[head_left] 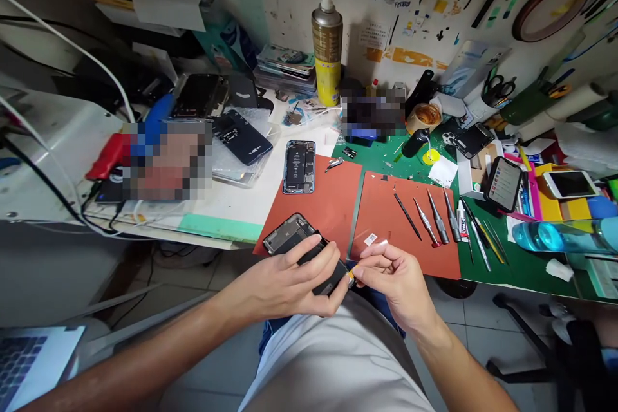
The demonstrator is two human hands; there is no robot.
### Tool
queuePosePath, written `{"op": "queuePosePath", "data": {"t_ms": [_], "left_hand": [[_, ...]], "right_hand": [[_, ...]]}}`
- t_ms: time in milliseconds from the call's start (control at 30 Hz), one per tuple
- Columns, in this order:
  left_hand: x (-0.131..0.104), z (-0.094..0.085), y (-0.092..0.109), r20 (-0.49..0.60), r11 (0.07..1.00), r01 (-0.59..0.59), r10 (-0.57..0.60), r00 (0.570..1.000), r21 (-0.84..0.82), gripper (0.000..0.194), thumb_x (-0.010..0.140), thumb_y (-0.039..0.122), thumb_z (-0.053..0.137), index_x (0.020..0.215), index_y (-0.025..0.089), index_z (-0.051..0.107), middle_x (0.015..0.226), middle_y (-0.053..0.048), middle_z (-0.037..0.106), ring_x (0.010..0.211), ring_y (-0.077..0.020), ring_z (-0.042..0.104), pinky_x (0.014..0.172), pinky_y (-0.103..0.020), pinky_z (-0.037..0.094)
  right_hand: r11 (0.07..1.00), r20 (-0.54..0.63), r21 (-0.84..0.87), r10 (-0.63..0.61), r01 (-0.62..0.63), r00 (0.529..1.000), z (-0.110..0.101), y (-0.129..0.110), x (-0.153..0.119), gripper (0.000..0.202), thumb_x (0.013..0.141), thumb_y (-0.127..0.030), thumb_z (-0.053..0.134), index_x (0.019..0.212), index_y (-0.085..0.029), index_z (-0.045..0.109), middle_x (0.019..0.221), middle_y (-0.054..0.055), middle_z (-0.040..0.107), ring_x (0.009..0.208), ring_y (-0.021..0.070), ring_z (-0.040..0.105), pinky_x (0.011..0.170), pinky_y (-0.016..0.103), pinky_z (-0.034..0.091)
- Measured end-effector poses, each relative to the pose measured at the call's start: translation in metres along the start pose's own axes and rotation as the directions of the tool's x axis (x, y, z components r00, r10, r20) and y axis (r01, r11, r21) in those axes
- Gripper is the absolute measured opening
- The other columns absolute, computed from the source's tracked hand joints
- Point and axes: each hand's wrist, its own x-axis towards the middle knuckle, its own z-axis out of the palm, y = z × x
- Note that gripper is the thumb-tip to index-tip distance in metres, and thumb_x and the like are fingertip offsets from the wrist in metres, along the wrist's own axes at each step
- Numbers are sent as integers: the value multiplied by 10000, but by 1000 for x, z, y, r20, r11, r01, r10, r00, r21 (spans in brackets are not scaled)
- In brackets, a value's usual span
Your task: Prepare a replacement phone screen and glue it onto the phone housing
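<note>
My left hand [302, 277] is wrapped round a phone screen [288, 234], its dark metal-backed side up, tilted above the front edge of the bench. At the screen's lower right end, the thumb and forefinger of my right hand [398, 277] pinch close to a small yellow-orange strip [351, 277]. The fingertips partly hide that strip. Beyond my left hand lies an opened phone body [299, 167], its battery and inner parts showing. A small white label with a printed code [371, 239] rests on the red-brown mat [333, 196] near my right hand.
Several screwdrivers [437, 215], tweezers [483, 244] and a glue tube [462, 219] lie on the right. A blue bottle [555, 235] lies at the right edge. Behind stands a spray can [327, 51]. Phone parts [244, 138] and cables [62, 187] crowd the left.
</note>
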Motion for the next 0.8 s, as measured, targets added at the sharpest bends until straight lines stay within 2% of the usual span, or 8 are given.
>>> {"op": "queuePosePath", "data": {"t_ms": [233, 400, 467, 533, 600, 700, 767, 800], "left_hand": [[-7, 7, -9, 66, 995, -25, 19, 998, 98, 647, 932, 11, 675, 1384, 473, 692, 1379, -14, 787, 1332, -237, 722, 1232, -600, 487], [-10, 9, -11, -22, 992, -36, 39, 999, 117, 673, 905, 13, 728, 1371, 496, 686, 1367, 11, 792, 1278, -223, 746, 1238, -536, 504], [-11, 7, -12, -15, 974, -72, 77, 997, 214, 665, 907, 19, 728, 1360, 505, 685, 1340, 18, 802, 1252, -218, 753, 1229, -508, 512], [-12, 6, -14, 12, 900, -161, 171, 985, 405, 650, 917, 31, 721, 1362, 502, 681, 1313, 16, 811, 1232, -209, 754, 1224, -467, 506], [-15, 6, -16, 26, 760, -253, 297, 954, 599, 623, 920, 48, 729, 1363, 485, 686, 1294, 6, 816, 1229, -196, 746, 1247, -417, 460], [-23, 14, -18, -3, 597, -260, 403, 915, 759, 539, 924, 86, 746, 1323, 449, 725, 1286, -15, 813, 1296, -191, 703, 1346, -411, 278], [-29, 22, -20, -81, 581, -201, 422, 903, 789, 379, 973, 174, 701, 1259, 415, 763, 1241, -53, 820, 1324, -225, 679, 1378, -499, 181], [-32, 26, -22, -146, 621, -168, 422, 895, 766, 322, 993, 205, 650, 1208, 407, 781, 1193, -59, 829, 1327, -228, 672, 1380, -504, 168]], "right_hand": [[998, -137, 39, -35, 41, 990, 10, 12, -9, 413, 668, -411, 1036, 923, -196, 793, 780, 40, 813, 685, 169, 729, 731, 317, 620], [986, -269, 35, -150, 165, 951, 8, 14, -11, 385, 709, -406, 1016, 948, -205, 791, 808, 48, 815, 724, 201, 770, 749, 343, 647], [979, -285, 40, -181, 201, 941, 2, 9, -8, 380, 732, -394, 1008, 985, -207, 795, 816, 42, 813, 723, 198, 772, 763, 348, 651], [981, -227, 56, -168, 185, 959, -6, 2, -6, 405, 734, -390, 1010, 1028, -205, 802, 811, 36, 811, 719, 196, 774, 771, 351, 653], [986, -145, 60, -143, 153, 979, -15, -5, -4, 398, 761, -442, 988, 1014, -199, 800, 792, 36, 805, 696, 191, 771, 751, 345, 650], [993, -92, -43, -117, 114, 989, -32, -8, -3, 437, 839, -603, 886, 933, -191, 774, 758, 35, 785, 647, 173, 753, 676, 311, 626], [987, -128, -135, -104, 87, 986, -47, -5, 0, 510, 835, -679, 848, 879, -179, 759, 730, 37, 767, 613, 163, 737, 613, 281, 600], [982, -162, -170, -106, 78, 981, -55, -3, 2, 539, 816, -700, 849, 853, -171, 756, 707, 35, 754, 593, 161, 728, 579, 268, 584]]}}
